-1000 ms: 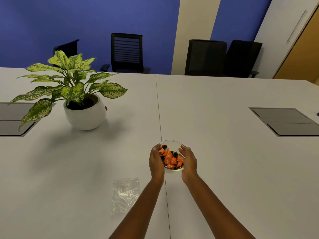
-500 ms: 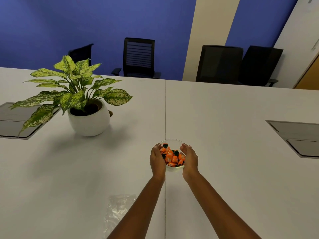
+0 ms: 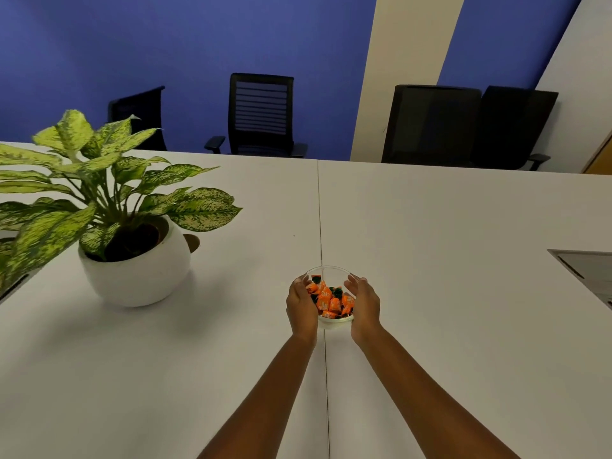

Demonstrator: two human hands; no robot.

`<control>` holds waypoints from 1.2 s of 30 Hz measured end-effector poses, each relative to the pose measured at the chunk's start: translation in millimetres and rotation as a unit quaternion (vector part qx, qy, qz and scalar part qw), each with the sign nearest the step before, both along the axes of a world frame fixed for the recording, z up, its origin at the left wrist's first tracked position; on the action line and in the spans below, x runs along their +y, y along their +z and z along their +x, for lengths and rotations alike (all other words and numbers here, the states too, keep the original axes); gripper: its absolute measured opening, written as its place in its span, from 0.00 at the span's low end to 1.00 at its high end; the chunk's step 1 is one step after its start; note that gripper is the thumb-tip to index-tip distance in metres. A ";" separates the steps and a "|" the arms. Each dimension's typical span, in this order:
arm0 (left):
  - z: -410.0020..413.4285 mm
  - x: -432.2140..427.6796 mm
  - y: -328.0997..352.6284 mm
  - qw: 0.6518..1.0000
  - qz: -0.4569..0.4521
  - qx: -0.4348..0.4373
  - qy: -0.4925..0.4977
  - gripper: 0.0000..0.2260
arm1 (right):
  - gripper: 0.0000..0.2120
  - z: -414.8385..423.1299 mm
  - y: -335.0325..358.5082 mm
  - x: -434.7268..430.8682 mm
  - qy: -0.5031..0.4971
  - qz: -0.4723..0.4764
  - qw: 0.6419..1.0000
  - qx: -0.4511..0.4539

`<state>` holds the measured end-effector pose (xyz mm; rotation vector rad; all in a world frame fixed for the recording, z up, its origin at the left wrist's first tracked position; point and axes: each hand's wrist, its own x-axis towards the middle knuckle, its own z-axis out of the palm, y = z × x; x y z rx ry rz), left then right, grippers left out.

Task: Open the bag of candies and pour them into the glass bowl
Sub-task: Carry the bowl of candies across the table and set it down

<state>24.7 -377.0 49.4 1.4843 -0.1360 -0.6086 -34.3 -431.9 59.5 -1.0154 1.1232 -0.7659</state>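
A small glass bowl [image 3: 328, 270] stands on the white table, right on the seam between the two tabletops. It holds several orange and green wrapped candies [image 3: 329, 299]. My left hand [image 3: 301, 304] cups the bowl's left side and my right hand [image 3: 364, 303] cups its right side, fingers curled around the glass. The candy bag is out of view.
A potted plant [image 3: 132, 266] in a round white pot stands to the left of the bowl, leaves spreading wide. A grey floor-box lid [image 3: 589, 270] sits in the table at the right edge. Black office chairs [image 3: 261, 114] line the far side against a blue wall.
The view has tilted up and moved closer to the table, so the empty clear bag at the lower left has dropped out of view. Both hands have stayed around the bowl.
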 end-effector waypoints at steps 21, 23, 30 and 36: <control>81.9 -93.7 -70.7 1.000 0.024 0.005 0.003 0.17 | 0.19 84.5 -68.6 -96.0 -0.014 -0.016 0.999 0.024; 82.3 -95.0 -72.3 1.000 0.021 0.005 0.007 0.18 | 0.19 86.3 -71.6 -98.7 -0.013 -0.022 0.999 0.029; 81.0 -94.3 -77.3 1.000 0.019 0.014 0.004 0.17 | 0.19 84.6 -79.7 -99.6 -0.016 -0.025 0.999 0.031; 84.8 -95.7 -83.1 1.000 0.010 0.020 -0.005 0.17 | 0.19 85.7 -82.4 -98.8 -0.023 -0.016 0.999 0.018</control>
